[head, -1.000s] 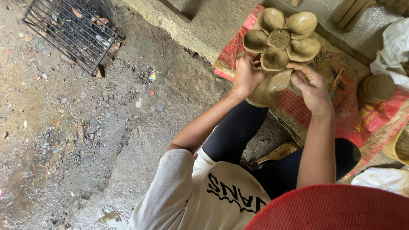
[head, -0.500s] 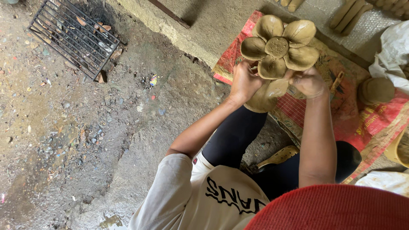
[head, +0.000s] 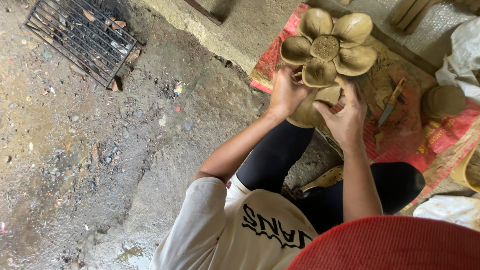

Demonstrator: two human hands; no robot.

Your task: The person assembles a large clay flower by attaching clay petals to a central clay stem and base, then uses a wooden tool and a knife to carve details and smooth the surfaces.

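While the person sat low on the ground with knees drawn up, both hands worked at the near edge of a clay flower (head: 327, 47) that lay on a red woven mat (head: 407, 135); the flower sat straight ahead of the body and slightly above the hands in the head view, its round dotted centre ringed by cupped petals. The left hand (head: 286, 92) was curled and pressed against a slab of clay (head: 312, 107) at the flower's lower left, fingers bent around its edge; the right hand (head: 345, 112) came in from the lower right, fingers half spread, its index finger reaching up to touch the lowest petal while the thumb rested on the slab. Neither hand was clearly nearer; the slab lay between them, touching the flower's underside, and its exact shape was partly hidden by the palms. A slim modelling tool (head: 391, 101) lay on the mat just right of the right hand, pointing diagonally; a round lump of clay (head: 444, 101) sat further right. Well apart, at upper left, a metal grate (head: 80, 37) rested on the dirt floor.
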